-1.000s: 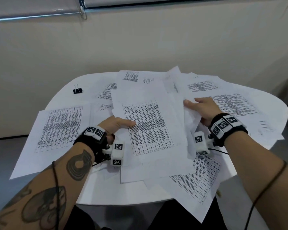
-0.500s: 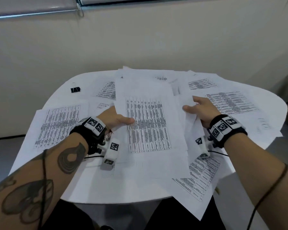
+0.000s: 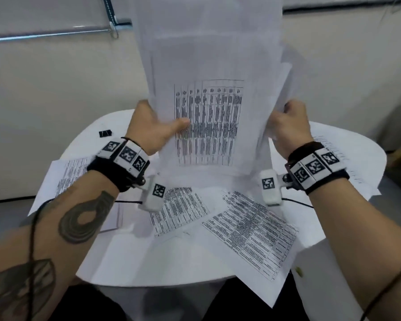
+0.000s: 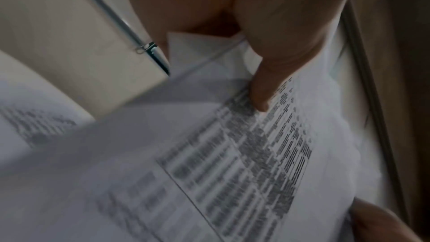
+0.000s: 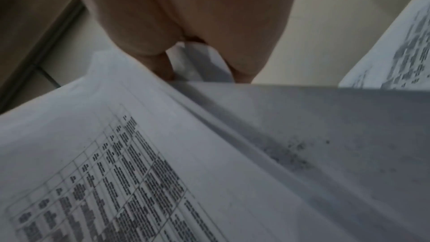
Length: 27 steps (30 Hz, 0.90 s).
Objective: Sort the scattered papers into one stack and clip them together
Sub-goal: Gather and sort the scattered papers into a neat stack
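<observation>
A bundle of printed sheets (image 3: 208, 93) stands upright above the white table (image 3: 347, 154), its lower edge near the tabletop. My left hand (image 3: 155, 128) grips its left edge, thumb laid across the printed table on the front sheet. My right hand (image 3: 287, 126) grips the right edge with curled fingers. The left wrist view shows my thumb (image 4: 263, 95) pressed on the stack (image 4: 209, 154); the right wrist view shows fingers (image 5: 163, 65) pinching the sheets (image 5: 139, 154). A black binder clip (image 3: 105, 133) lies at the table's far left. Loose sheets (image 3: 248, 232) stay flat on the table.
More loose papers lie at the left (image 3: 70, 172) and right (image 3: 329, 144) of the table, one hanging over the near edge (image 3: 266, 288). A beige wall (image 3: 56, 89) stands close behind the table.
The gathered sheets, flat on the table a second ago, have been lifted upright by both hands. The sheets beneath them are now uncovered.
</observation>
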Motion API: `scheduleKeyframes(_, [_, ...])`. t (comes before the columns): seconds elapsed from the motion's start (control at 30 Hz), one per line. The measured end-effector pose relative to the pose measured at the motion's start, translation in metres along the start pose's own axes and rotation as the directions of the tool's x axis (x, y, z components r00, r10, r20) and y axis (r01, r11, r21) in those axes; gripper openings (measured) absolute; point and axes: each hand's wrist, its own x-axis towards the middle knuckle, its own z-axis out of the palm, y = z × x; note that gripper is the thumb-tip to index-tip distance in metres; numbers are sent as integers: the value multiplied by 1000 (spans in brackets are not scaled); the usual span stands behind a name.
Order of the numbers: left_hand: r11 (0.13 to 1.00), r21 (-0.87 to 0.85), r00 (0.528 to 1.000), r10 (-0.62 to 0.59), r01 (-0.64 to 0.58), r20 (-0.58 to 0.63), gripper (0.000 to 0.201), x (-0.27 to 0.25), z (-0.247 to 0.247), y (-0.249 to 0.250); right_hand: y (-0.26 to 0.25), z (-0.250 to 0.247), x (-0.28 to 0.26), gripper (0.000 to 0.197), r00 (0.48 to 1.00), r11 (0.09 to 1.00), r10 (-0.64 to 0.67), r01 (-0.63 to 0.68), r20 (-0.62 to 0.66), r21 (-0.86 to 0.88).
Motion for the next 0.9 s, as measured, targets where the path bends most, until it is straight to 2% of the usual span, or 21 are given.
scheduleKeyframes(0.07, [997,-75,995,28,-36,-98,34,-2,2,5,-7,4,4,18,995,992,95,-92,-35,87])
scheduleKeyframes(0.1, [996,-79,985,33,-47,-169,27,-3,3,5,-5,4,5,34,988,968,153,-153,16,201])
scheduleKeyframes(0.17, [996,-77,967,19,-40,-255,26,-10,7,4,1,5,2,67,979,885,165,-201,121,420])
scheduleKeyframes(0.2, [997,-71,964,9,-29,-266,25,-12,9,0,7,6,-3,69,980,881,127,-182,153,437])
scheduleKeyframes(0.23, [998,-67,973,4,-19,-230,25,-16,12,-2,11,8,-11,58,987,927,56,-108,152,360])
scheduleKeyframes(0.27, [999,-37,985,-4,-3,-173,25,-21,14,-4,18,11,-17,45,991,972,0,-31,132,232])
scheduleKeyframes(0.33, [999,38,999,-3,5,-43,28,-27,18,-10,32,19,-26,41,993,997,-71,71,91,-3])
scheduleKeyframes(0.37, [998,63,1000,-2,3,-7,29,-29,18,-12,33,23,-32,37,994,992,-103,105,38,-67])
scheduleKeyframes(0.47, [995,100,999,29,-25,-33,26,-31,14,-6,37,26,-29,13,986,990,-138,133,-97,-49])
scheduleKeyframes(0.57, [997,57,994,55,-49,-98,35,-25,8,1,20,27,-28,41,983,989,-137,129,-122,-77])
scheduleKeyframes(0.63, [997,-9,996,70,-71,-52,39,-22,6,2,14,25,-27,51,996,996,-86,86,-31,-11])
scheduleKeyframes(0.7, [997,-69,999,44,-45,-5,53,-19,4,-8,16,23,-27,55,999,999,-25,23,40,41])
scheduleKeyframes(0.8, [997,-79,1000,0,-1,-13,50,-21,4,-17,25,21,-30,55,996,999,1,-4,92,39])
scheduleKeyframes(0.9, [988,-146,998,61,-59,8,38,-26,1,-10,26,19,-32,77,993,997,-31,23,115,69])
